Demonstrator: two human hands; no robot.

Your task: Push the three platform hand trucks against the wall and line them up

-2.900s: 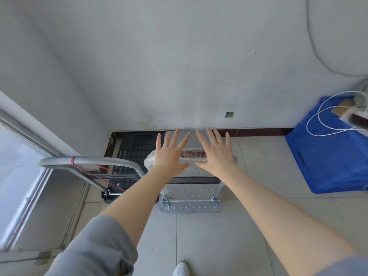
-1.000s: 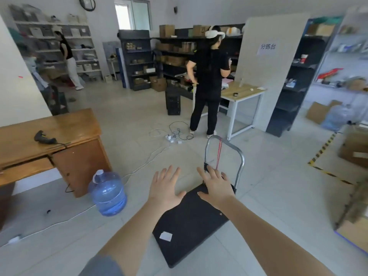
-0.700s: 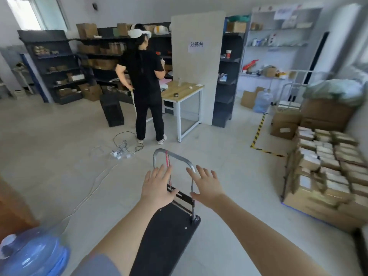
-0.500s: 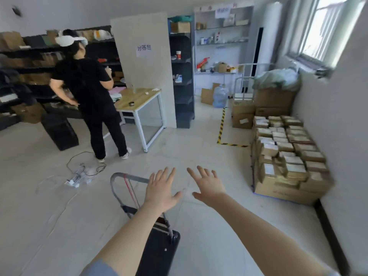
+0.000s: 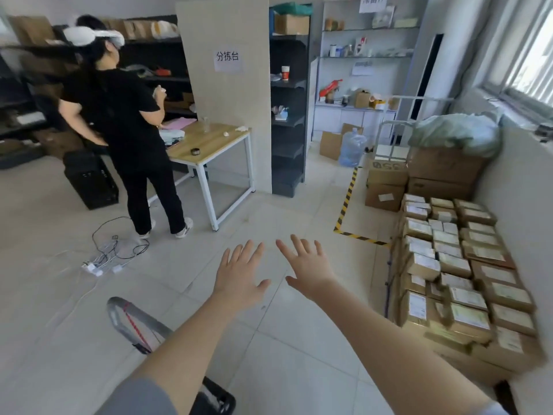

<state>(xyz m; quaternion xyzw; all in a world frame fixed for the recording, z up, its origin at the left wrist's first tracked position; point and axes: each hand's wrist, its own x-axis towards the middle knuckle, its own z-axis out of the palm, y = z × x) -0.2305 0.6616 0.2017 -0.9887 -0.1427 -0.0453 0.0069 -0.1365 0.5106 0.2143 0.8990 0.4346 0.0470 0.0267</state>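
A black platform hand truck sits at the bottom left, mostly hidden under my left forearm. Its silver handle with a red cord stands upright. My left hand and my right hand are held out in front of me over bare floor, fingers spread, holding nothing. Both hands are apart from the truck, to the right of its handle. Another metal cart frame stands far back on the right behind stacked boxes.
A person in black stands at a wooden table on the left. Cables and a power strip lie on the floor. Several stacked cardboard boxes line the right wall. Yellow-black floor tape marks a zone.
My view has swung from the wall and the parked trucks round into the room and on to the right. The black truck has slid to the bottom left. Both hands stay spread.
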